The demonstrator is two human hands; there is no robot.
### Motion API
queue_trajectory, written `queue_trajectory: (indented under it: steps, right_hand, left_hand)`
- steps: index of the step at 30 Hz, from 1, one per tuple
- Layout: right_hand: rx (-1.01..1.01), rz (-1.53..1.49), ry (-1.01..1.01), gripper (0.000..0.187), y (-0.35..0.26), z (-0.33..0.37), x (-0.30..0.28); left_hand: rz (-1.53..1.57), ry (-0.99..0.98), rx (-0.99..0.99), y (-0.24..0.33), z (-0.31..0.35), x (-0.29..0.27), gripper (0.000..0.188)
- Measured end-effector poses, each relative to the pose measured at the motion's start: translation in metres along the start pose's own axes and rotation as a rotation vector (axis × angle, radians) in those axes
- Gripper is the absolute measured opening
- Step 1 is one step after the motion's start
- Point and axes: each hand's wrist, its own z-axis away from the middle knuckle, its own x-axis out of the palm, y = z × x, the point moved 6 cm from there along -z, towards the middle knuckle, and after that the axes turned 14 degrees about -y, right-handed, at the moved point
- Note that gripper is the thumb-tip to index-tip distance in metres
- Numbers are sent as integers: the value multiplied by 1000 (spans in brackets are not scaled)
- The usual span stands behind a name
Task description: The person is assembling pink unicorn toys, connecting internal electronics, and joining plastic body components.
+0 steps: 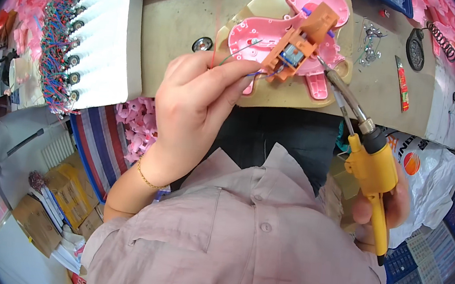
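My left hand (190, 95) is closed in a pinch on thin wires beside an orange plastic gearbox (287, 57); a short blue wire (257, 73) and a green wire (241, 52) show at the fingertips. The gearbox has a small motor (293, 54) set in its frame and sits tilted over a pink plastic shell half (258, 32). That shell rests in a cream holder (269, 103). My right hand (393, 202) is wrapped round a yellow soldering gun (375, 168), whose metal tip reaches to the right side of the gearbox. Whether it touches is hard to make out.
At left, small round speakers (74, 61) with a bundle of coloured wires (56, 36) lie on a white sheet (112, 42). A loose speaker (202, 44) lies near my left hand. At right are small parts (371, 43), a red-and-yellow tube (401, 86) and a black oval piece (415, 50).
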Motion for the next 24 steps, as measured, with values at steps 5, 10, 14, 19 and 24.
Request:
queue_trajectory:
  steps: [5,10,14,19,24]
  right_hand:
    - [-236,275,247,68,-8,3,-12]
    - [-381,333,100,63,-22,-6,-5]
    - [-384,240,65,64,-24,-14,0]
    - [-403,87,34,66,-20,-20,10]
    - [-494,167,-46,60,-32,-27,20]
  left_hand:
    - [229,-14,-103,-4,-23,6,9]
    - [-145,-13,115,14,-24,5,11]
    - [-62,-125,8,11,-25,9,10]
    - [23,-136,-51,7,-27,11,10]
    - [5,-162,-34,9,-27,10,11]
